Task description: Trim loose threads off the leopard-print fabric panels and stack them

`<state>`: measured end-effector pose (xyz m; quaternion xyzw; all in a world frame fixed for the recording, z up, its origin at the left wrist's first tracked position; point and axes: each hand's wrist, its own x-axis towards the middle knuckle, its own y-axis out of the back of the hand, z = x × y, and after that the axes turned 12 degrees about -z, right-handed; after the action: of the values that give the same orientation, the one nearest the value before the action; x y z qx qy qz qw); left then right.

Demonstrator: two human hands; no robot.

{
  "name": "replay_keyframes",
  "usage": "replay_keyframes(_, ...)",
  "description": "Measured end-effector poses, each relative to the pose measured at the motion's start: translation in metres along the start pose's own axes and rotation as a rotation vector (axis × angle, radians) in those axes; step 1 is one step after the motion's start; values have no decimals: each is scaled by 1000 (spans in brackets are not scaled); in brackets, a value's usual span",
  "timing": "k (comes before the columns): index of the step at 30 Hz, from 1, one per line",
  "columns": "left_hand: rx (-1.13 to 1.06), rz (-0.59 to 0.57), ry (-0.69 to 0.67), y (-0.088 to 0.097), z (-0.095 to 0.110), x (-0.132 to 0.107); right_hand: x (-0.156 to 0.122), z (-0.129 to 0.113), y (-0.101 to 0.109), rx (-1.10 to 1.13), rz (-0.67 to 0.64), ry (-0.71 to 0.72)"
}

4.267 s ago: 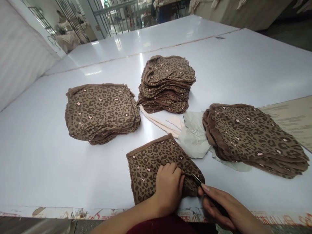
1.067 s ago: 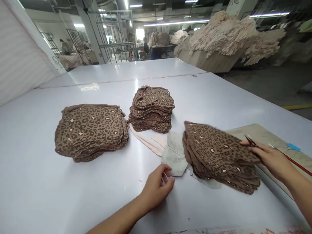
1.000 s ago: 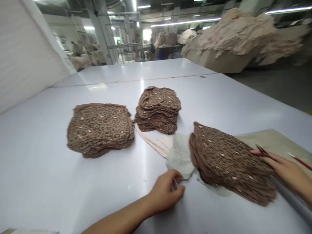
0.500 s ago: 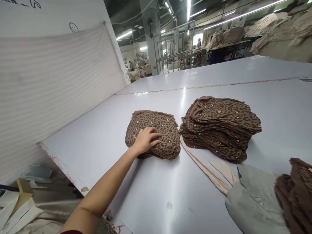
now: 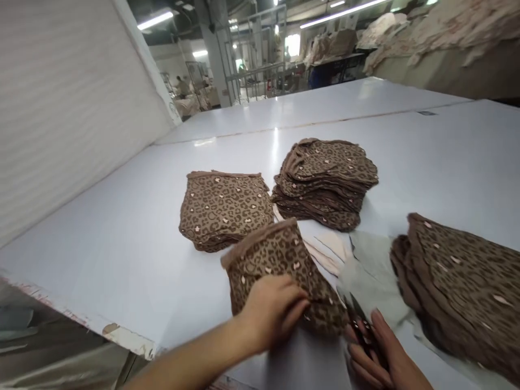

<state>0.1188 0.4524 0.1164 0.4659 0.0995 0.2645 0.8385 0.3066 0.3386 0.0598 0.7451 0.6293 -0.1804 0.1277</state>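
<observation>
My left hand (image 5: pixel 276 309) grips a brown leopard-print fabric piece (image 5: pixel 270 260) from above, its fingers closed on the cloth. The piece is raised at the front of the table and hides part of the pile behind. In my right hand (image 5: pixel 377 352) is a pair of dark scissors (image 5: pixel 359 319), blades pointing up and away, close to the cloth's right corner. Behind the held piece lies a low stack of leopard-print pieces (image 5: pixel 225 203). A taller leopard-print stack (image 5: pixel 327 179) stands to its right. More leopard-print fabric (image 5: pixel 459 276) lies at the right edge.
Pale strips (image 5: pixel 325 249) and grey-green fabric (image 5: pixel 369 271) lie on the white table (image 5: pixel 134 216) between the piles. A white sheet (image 5: pixel 73 81) hangs along the left. Metal racks (image 5: pixel 258 70) and heaped pale cloth (image 5: pixel 447 32) are farther back.
My left hand has left the low stack and now holds a separate piece nearer me. My right hand has come into view with scissors. The view has shifted right.
</observation>
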Motion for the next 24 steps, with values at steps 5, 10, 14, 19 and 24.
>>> replay_keyframes(5,-107,-162,142,-78,13,-11,-13,9,6,23,104,-107)
replay_keyframes(10,-90,-227,238,-80,24,5,-21,19,20,-94,119,-59)
replay_keyframes(14,40,-280,265,-86,28,11,-22,24,19,-131,104,-50)
replay_keyframes(19,80,-225,251,-96,25,8,-22,31,18,-269,124,-53)
replay_keyframes(24,-48,-148,213,-93,24,7,-21,31,17,-357,152,-65)
